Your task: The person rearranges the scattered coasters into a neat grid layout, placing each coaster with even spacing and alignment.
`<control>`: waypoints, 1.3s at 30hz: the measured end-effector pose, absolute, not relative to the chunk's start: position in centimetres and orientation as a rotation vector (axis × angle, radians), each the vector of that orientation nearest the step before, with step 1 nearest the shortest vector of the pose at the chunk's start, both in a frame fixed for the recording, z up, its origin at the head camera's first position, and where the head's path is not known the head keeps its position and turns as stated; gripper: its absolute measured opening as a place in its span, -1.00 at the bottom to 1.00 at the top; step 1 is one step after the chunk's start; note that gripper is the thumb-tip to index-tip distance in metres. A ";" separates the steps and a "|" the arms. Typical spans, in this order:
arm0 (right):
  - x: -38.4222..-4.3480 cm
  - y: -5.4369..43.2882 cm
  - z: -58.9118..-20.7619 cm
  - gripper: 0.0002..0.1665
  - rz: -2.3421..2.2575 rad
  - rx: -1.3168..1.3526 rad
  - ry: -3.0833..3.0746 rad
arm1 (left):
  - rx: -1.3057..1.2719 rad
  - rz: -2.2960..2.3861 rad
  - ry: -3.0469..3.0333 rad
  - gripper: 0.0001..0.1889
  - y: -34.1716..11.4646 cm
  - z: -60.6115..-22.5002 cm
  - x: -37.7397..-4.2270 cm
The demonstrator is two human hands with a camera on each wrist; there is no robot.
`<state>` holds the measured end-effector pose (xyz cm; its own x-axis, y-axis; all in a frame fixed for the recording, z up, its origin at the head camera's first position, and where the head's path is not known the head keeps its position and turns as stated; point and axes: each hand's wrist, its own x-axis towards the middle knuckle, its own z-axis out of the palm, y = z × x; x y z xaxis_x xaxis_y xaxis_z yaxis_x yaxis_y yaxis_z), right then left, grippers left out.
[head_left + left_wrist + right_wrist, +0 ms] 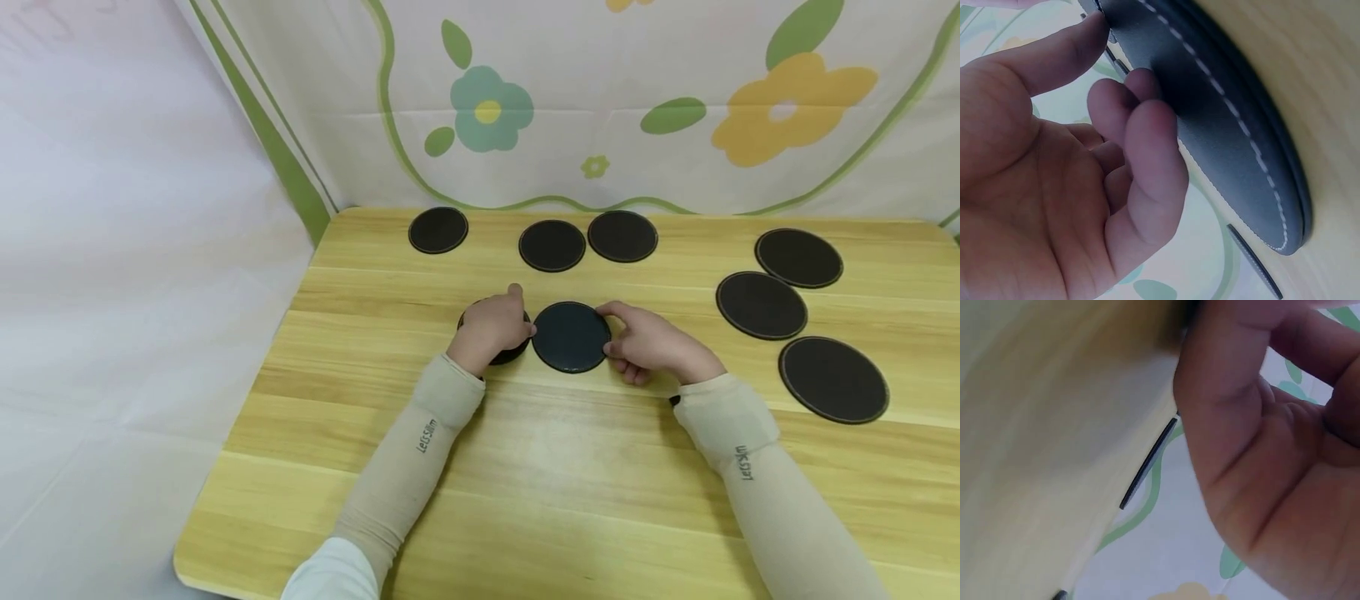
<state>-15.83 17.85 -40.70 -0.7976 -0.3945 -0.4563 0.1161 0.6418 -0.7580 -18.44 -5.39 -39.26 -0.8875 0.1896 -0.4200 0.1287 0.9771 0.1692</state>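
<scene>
Well, from the head, the right hand (648, 342) held the rim of a black mat (572, 337) on the table (555, 467), thumb and finger apart. The left hand (491, 325) lay over another mat (512, 357). From the left wrist, its bent fingers (1157, 147) touched loosely. From the right wrist, the hold looked too blurry to check; a gentle, flat slide seemed best.

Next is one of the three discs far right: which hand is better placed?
Probably the right hand: it is nearer those three discs, while the left hand is farther off, over another disc. The right hand's fingers touch the disc between both hands, so releasing that may come first.
</scene>
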 end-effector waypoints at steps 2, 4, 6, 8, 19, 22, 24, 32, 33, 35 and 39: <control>-15.7 17.8 -40.7 -0.29 -1.023 -0.257 2.329 | 0.231 0.188 2.679 -0.22 -5.4 -39.3 -18.4; -15.5 17.7 -40.6 -0.30 -0.944 -0.295 2.403 | 0.234 0.180 2.683 -0.22 -5.4 -39.3 -18.4; -15.4 17.6 -40.5 -0.30 -0.880 -0.323 2.459 | 0.235 0.174 2.688 -0.22 -5.3 -39.3 -18.4; -15.3 17.6 -40.5 -0.30 -0.845 -0.323 2.482 | 0.233 0.170 2.689 -0.23 -5.3 -39.4 -18.4; -15.0 17.6 -40.4 -0.24 -0.789 -0.314 2.489 | 0.224 0.159 2.692 -0.21 -5.2 -39.4 -18.2; -15.0 17.6 -40.5 -0.24 -0.780 -0.322 2.493 | 0.227 0.158 2.694 -0.19 -5.2 -39.3 -18.1; -15.0 17.6 -40.4 -0.24 -0.776 -0.321 2.494 | 0.232 0.154 2.696 -0.19 -5.2 -39.2 -18.1; -15.0 17.4 -40.4 -0.24 -0.788 -0.325 2.501 | 0.246 0.135 2.706 -0.19 -5.2 -39.3 -18.0; -15.0 17.4 -40.3 -0.24 -0.793 -0.328 2.497 | 0.249 0.135 2.708 -0.20 -5.2 -39.3 -18.0; -15.0 17.6 -40.1 -0.24 -0.807 -0.336 2.486 | 0.257 0.142 2.712 -0.22 -5.2 -39.2 -18.0; -15.0 18.6 -39.6 -0.25 -0.865 -0.318 2.473 | 0.260 0.175 2.729 -0.29 -5.4 -38.7 -17.9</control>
